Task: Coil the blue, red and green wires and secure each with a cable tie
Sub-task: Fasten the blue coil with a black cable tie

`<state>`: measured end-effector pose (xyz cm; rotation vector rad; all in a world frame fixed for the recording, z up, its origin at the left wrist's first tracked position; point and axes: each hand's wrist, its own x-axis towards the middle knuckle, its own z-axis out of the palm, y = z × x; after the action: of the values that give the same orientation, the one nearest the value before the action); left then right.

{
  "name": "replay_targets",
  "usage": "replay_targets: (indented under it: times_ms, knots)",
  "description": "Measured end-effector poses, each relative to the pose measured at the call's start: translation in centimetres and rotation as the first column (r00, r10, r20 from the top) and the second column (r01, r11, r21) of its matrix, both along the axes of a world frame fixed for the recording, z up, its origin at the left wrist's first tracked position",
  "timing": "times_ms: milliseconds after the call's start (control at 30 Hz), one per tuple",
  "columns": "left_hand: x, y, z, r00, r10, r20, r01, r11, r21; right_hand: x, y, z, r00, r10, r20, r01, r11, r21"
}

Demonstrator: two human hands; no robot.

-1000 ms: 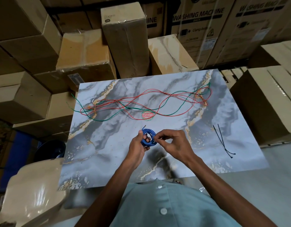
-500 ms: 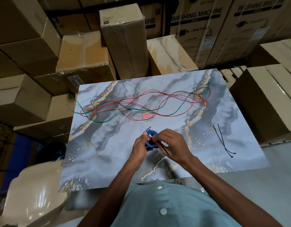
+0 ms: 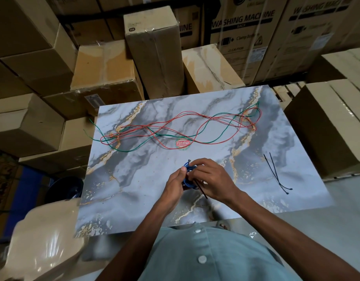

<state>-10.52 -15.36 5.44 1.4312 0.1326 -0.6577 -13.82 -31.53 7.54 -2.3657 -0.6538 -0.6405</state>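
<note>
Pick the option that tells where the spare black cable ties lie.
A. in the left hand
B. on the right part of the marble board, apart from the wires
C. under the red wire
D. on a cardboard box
B: the two spare cable ties lie crossed on the marble board, right of both hands, clear of the red wire.

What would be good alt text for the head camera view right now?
A person's left hand and right hand hold a coiled blue wire over a marbled board, a black cable tie sticking out below it. Loose red wire and green wire sprawl behind; two spare cable ties lie right.
</note>
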Motion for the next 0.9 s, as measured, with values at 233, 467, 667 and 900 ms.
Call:
replay_targets:
  times_ms: [233,467,667,900]
  knots:
    - [-0.4,0.4,0.1,0.996,-0.028,0.087,0.022,0.997,0.078,-0.4,0.0,2.0,0.887,0.052,-0.459,0.174,0.883,0.436]
    - [-0.9,0.2,0.8,0.965,-0.163,0.205,0.113,0.965,0.236,1.5,0.1,1.9,0.727,-0.164,-0.666,0.426,0.869,0.251]
    - [-1.2,0.3,0.8,0.971,-0.149,0.188,0.102,0.966,0.236,1.2,0.2,0.9,0.665,-0.146,-0.732,0.455,0.857,0.242]
    - [-1.4,0.2,1.2,0.968,-0.159,0.194,0.113,0.967,0.229,0.9,-0.6,-0.1,0.510,0.015,-0.860,0.561,0.752,0.346]
